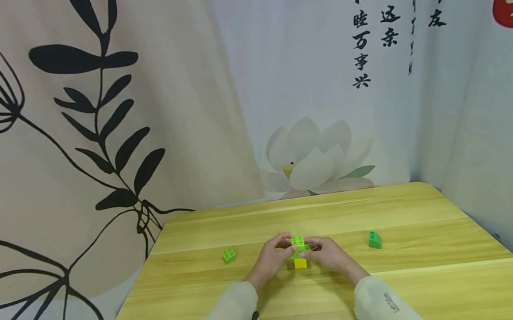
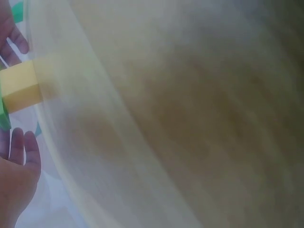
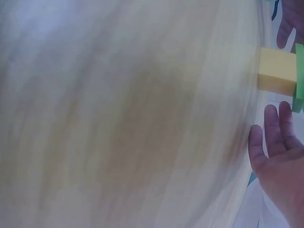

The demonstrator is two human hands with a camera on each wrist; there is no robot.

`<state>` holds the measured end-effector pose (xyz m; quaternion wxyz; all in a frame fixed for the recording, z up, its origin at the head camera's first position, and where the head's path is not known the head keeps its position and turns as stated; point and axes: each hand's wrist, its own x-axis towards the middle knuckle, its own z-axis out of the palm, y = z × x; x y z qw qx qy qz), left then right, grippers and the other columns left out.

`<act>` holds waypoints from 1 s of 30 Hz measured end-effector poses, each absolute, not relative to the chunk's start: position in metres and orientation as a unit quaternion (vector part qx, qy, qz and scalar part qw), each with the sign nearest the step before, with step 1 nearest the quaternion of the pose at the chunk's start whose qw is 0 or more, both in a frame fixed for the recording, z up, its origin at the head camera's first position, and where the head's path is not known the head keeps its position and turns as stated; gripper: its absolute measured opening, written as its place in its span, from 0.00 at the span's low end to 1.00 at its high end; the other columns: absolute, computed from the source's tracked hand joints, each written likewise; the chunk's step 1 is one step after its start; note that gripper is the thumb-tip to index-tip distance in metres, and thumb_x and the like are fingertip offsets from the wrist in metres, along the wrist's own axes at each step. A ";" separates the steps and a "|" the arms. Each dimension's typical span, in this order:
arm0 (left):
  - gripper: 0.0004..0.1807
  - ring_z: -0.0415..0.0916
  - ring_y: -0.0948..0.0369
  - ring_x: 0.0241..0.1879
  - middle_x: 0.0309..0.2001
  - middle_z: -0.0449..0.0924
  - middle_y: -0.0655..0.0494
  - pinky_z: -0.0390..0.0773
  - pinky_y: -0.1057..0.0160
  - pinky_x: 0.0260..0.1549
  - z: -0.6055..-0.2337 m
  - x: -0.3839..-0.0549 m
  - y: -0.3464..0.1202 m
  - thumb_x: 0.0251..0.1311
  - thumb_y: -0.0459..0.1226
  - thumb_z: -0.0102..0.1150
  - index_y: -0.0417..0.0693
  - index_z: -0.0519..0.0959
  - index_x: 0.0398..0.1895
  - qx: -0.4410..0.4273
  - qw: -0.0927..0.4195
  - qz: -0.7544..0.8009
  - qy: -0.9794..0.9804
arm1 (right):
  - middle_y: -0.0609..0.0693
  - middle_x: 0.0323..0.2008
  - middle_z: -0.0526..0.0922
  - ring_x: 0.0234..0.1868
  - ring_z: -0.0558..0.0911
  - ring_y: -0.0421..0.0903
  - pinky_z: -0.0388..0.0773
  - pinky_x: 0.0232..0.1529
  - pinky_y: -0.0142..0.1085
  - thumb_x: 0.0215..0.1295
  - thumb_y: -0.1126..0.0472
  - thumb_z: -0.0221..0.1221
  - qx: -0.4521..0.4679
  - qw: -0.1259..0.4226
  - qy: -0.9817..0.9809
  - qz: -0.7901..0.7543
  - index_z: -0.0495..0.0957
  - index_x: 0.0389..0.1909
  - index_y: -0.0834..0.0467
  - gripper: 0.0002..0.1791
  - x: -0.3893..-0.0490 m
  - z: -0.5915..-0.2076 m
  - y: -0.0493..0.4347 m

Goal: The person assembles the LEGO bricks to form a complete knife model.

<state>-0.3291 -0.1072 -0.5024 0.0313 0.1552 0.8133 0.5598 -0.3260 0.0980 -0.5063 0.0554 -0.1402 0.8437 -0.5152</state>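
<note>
So a pale curtain (image 1: 191, 114) is hanging at the back, showing off black leaf prints, a lotus and Chinese characters. In front of it, a wood-grain worktop (image 1: 316, 310) is filling the lower middle. Two sleeved arms are reaching in: the left hand (image 1: 272, 258) is pinching one side of a block stack (image 1: 298, 247) with thumb and fingers, while the right hand (image 1: 333, 255) is pinching the other. The stack's greens are sitting above a yellow block (image 1: 300, 264); can't tell whether that's touching the wood. Off left, a light green block (image 1: 229, 255) is lying alone; a darker green block (image 1: 375, 240) is lying well off right.
</note>
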 end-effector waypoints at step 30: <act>0.14 0.74 0.56 0.50 0.46 0.81 0.57 0.76 0.50 0.50 -0.504 -0.334 -0.107 0.68 0.42 0.61 0.53 0.78 0.55 0.171 0.023 0.554 0.814 | 0.53 0.51 0.81 0.50 0.79 0.50 0.79 0.50 0.45 0.65 0.55 0.66 -0.150 0.054 0.806 -0.569 0.76 0.61 0.62 0.26 -0.328 -0.491 0.100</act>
